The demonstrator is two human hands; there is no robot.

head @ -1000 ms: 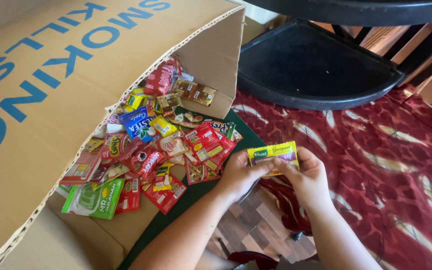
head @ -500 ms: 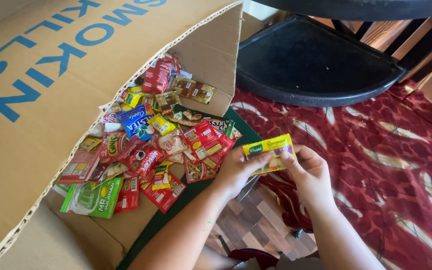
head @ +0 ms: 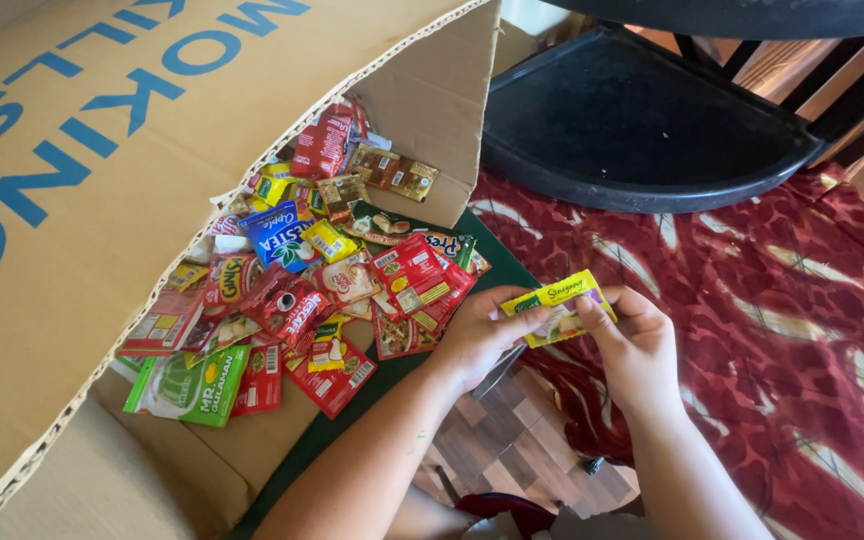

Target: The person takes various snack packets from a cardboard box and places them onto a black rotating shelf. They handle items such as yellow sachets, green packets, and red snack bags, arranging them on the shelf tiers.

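In the head view, the left hand (head: 477, 335) and right hand (head: 637, 345) both pinch the yellow sachet (head: 558, 306) with closed fingers, just right of the sachet pile (head: 312, 280), now tilted a little more than before, its print half hidden by thumbs.

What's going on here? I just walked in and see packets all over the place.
A person sits over a red patterned rug, holding one small yellow sachet between both hands: the left hand grips its left end, the right hand its right end. Beside them, a heap of mixed sachets lies spread on a flattened cardboard box.
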